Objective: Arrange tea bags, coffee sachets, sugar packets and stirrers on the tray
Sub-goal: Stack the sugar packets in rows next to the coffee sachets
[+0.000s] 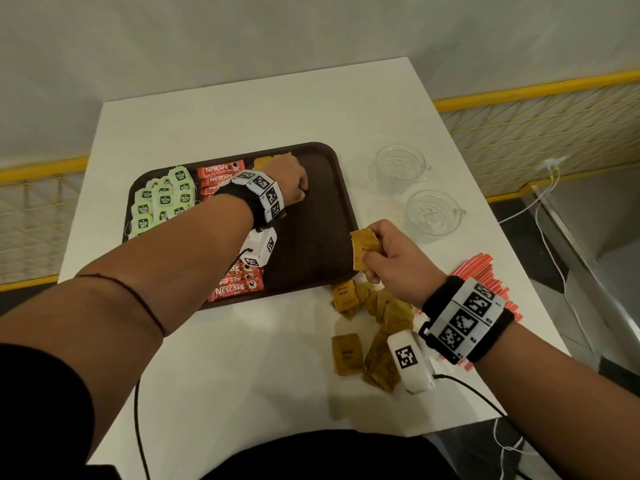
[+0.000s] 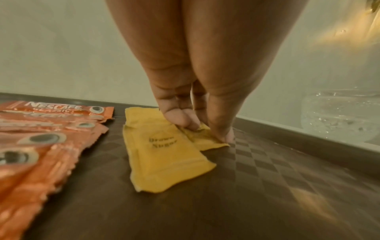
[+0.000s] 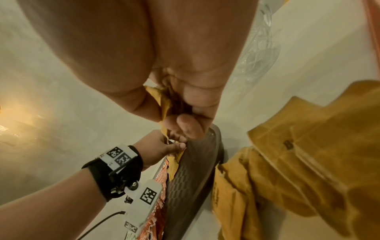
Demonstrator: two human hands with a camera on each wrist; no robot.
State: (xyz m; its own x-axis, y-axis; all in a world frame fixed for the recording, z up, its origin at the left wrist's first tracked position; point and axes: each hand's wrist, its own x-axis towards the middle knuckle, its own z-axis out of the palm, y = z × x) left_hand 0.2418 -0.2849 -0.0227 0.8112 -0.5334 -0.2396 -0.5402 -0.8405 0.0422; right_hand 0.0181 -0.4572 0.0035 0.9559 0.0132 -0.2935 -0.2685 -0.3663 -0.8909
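Observation:
A dark brown tray [image 1: 311, 237] holds green tea bags [image 1: 162, 202] at its left and red Nescafe sachets [image 1: 221, 173] beside them. My left hand [image 1: 302, 194] is low over the tray's far middle. There its thumb and fingers [image 2: 220, 129] pinch a brown sugar packet [image 2: 205, 141] against the tray floor, beside another flat packet [image 2: 164, 155]. My right hand [image 1: 369, 263] hovers at the tray's right edge and grips a small bunch of brown sugar packets [image 1: 363, 247]. More sugar packets [image 1: 374, 313] lie loose on the white table under that wrist. Red stirrers [image 1: 481, 271] lie further right.
Two glass cups [image 1: 400, 171] [image 1: 433, 216] stand on the table to the right of the tray. More Nescafe sachets [image 1: 235, 289] lie at the tray's near edge. A yellow railing [image 1: 519, 88] runs behind the table. Cables hang at the right.

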